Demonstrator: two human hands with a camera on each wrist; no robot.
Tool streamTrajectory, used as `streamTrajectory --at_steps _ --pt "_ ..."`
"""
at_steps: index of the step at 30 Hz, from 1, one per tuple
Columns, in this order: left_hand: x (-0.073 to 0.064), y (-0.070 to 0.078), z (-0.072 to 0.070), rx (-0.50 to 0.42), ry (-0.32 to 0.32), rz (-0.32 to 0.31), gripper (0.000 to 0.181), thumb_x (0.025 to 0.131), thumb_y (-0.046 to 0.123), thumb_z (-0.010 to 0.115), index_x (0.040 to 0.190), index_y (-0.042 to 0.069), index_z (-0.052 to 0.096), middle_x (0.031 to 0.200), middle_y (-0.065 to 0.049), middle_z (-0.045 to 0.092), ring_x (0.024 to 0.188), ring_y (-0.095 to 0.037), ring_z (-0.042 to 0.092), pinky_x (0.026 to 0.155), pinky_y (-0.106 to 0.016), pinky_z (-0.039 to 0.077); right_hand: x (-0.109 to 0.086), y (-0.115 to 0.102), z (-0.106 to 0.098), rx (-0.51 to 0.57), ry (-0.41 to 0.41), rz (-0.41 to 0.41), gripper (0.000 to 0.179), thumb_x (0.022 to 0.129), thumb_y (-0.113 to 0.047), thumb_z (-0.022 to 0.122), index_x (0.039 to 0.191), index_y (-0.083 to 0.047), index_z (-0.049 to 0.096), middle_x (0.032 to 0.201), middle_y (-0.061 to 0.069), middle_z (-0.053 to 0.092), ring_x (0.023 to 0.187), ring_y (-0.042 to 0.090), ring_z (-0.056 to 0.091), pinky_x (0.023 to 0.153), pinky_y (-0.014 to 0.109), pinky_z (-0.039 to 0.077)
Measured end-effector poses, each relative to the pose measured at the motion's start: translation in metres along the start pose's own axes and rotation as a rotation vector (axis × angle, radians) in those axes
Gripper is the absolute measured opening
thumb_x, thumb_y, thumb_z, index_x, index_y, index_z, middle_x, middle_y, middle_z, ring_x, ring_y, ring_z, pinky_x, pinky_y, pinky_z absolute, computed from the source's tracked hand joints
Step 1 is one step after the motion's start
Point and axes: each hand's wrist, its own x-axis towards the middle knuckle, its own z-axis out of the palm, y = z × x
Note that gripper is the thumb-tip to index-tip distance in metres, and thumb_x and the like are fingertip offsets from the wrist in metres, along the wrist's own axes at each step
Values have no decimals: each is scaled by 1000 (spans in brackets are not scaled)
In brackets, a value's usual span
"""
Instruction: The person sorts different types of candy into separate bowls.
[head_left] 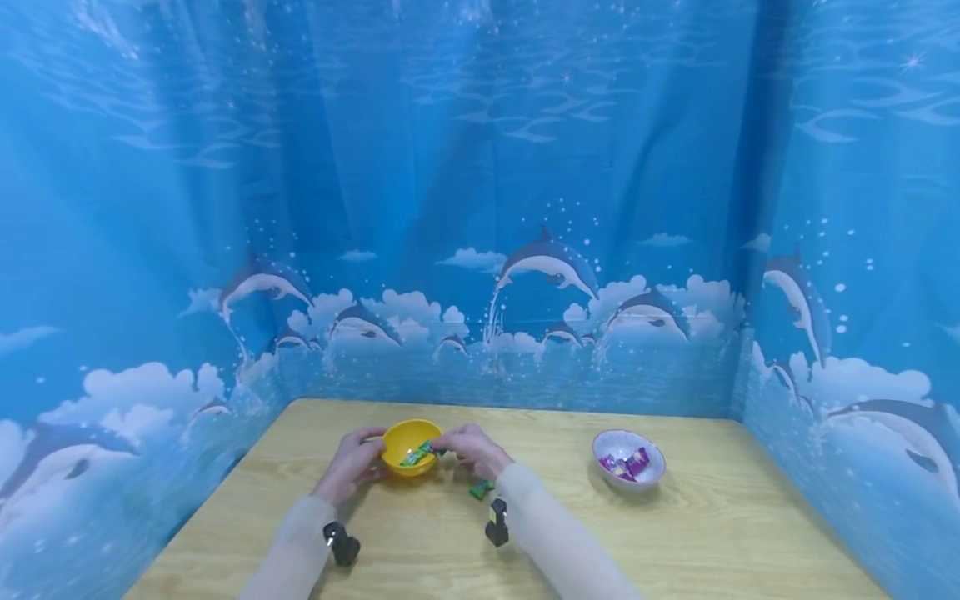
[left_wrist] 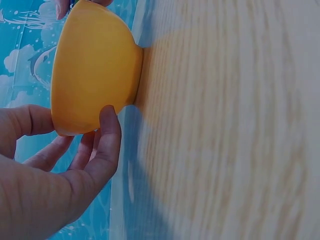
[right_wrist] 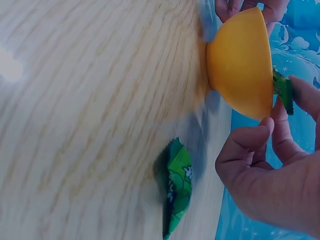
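Observation:
A yellow bowl (head_left: 399,468) stands on the wooden table, with green-wrapped candy (head_left: 414,457) inside it. My left hand (head_left: 351,465) holds the bowl by its left side, thumb at the rim and fingers against the wall, as the left wrist view shows. Over the bowl's right rim, my right hand (head_left: 474,451) pinches a green-wrapped candy (right_wrist: 284,91) between thumb and finger. Another green-wrapped candy (right_wrist: 179,187) lies on the table just below the right hand. How many candies the bowl contains is hard to tell.
To the right, a white bowl with a purplish rim (head_left: 628,485) holds several purple-wrapped candies (head_left: 636,462). The wooden table (head_left: 720,517) is enclosed by a blue curtain (head_left: 450,208) printed with dolphins. A small black device sits on each wrist.

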Motion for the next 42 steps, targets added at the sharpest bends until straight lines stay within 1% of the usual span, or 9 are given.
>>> streamTrajectory --at_steps 4,6,10,16,21,25,30,36,42 --pt "0 0 0 2 2 -1 51 88 1 49 138 -3 46 134 -29 49 105 -31 61 85 -43 59 0 1 -2 0 -7 6 34 85 -37 72 102 -7 74 109 10 59 86 20 47 64 27 38" --pt "0 0 -1 1 -1 -2 50 88 2 49 139 -3 46 134 -30 49 105 -31 61 84 -42 59 -1 2 -3 7 -21 9 38 86 -37 72 107 -6 71 113 12 59 90 22 49 69 29 42" --pt "0 -1 -1 -2 -9 4 50 89 2 49 138 -3 46 134 -30 49 103 -30 63 83 -42 59 -2 2 -7 23 -56 1 37 87 -35 72 110 -6 68 114 13 59 96 25 52 78 35 47" --pt "1 -2 -1 -7 -5 3 48 89 2 50 137 -3 48 134 -29 50 103 -30 63 84 -42 59 -1 5 -15 24 -116 -30 36 87 -32 71 114 -8 67 116 10 62 104 28 55 89 45 50" --pt "1 -2 0 -5 -4 8 48 90 3 50 137 -3 48 135 -29 49 105 -31 62 83 -41 59 -3 9 -25 -7 -184 -70 35 90 -31 69 119 -10 67 124 7 64 116 33 56 100 53 47" --pt "1 -3 -1 -1 1 15 48 90 3 50 137 -3 48 134 -29 49 105 -31 62 83 -41 59 -4 11 -36 -45 -219 -106 36 92 -32 66 123 -12 67 130 6 62 123 36 54 102 55 46" --pt "2 -3 -1 0 3 18 48 89 3 50 137 -1 49 134 -28 50 104 -30 63 83 -40 60 -6 13 -50 -78 -235 -136 40 94 -31 64 127 -9 64 131 6 62 125 33 53 103 58 45" --pt "3 -3 0 15 4 20 47 90 4 50 137 -1 49 134 -27 50 106 -32 61 83 -40 60 -12 19 -67 -109 -240 -142 40 94 -28 64 128 -6 63 132 9 62 125 31 54 106 60 40" --pt "0 -3 0 20 3 22 46 90 3 50 136 -1 49 133 -28 51 104 -31 62 83 -42 60 -15 26 -80 -110 -241 -130 40 94 -25 65 128 -5 62 132 11 62 126 33 53 106 60 41"
